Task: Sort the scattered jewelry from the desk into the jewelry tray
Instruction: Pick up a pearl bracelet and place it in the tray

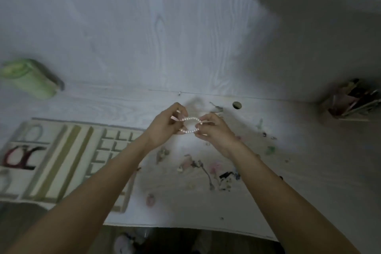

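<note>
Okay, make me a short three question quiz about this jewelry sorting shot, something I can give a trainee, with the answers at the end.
1. True or false: the pearl bracelet lies in the jewelry tray.
2. Which hands hold the bracelet? A) left hand only B) right hand only C) both
3. Fill in: the loose jewelry on the desk lies to the ____ of the tray.

Key: 1 false, it is held above the desk; 2 C; 3 right.

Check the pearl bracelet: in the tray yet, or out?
Out. Both hands, left and right, pinch the pearl bracelet stretched between them above the desk, right of the tray.
</note>
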Tool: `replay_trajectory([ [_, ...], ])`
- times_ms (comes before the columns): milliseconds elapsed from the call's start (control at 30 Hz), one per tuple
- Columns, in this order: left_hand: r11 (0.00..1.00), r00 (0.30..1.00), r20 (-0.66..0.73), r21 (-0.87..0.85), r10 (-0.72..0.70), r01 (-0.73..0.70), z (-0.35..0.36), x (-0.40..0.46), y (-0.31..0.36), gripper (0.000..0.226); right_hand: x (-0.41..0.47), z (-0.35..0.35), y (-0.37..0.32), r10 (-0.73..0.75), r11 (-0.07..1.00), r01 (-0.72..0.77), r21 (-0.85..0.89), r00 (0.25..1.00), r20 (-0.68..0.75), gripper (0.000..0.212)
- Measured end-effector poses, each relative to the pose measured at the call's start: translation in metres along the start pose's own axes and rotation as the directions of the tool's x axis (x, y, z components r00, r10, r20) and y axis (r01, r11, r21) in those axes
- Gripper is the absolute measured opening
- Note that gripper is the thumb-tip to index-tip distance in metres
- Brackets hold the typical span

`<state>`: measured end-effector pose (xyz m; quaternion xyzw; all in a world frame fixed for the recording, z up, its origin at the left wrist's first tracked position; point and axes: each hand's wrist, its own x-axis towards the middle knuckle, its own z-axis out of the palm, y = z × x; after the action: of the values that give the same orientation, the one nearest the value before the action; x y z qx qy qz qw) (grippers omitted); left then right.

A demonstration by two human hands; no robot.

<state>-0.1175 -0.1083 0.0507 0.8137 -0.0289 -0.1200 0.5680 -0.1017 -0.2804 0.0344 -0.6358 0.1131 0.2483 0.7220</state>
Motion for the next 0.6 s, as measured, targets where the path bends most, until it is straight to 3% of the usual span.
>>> replay_trajectory([
  [333, 0.985, 0.974, -0.148, 0.006, -0.172, 0.175, -0.190, -0.079, -0.099, 0.028, 0.042, 0.225, 0.028, -0.071, 0.977, 0.093, -0.193, 0.990, 0.120, 0.013],
  [600, 0.967, 0.930, -0.301, 0.075, -0.211, 0.244, -0.299, -0.124, -0.171, 0.033, 0.084, 0.360, 0.072, -0.031, 0.946, 0.078, -0.314, 0.988, 0.154, 0.028],
])
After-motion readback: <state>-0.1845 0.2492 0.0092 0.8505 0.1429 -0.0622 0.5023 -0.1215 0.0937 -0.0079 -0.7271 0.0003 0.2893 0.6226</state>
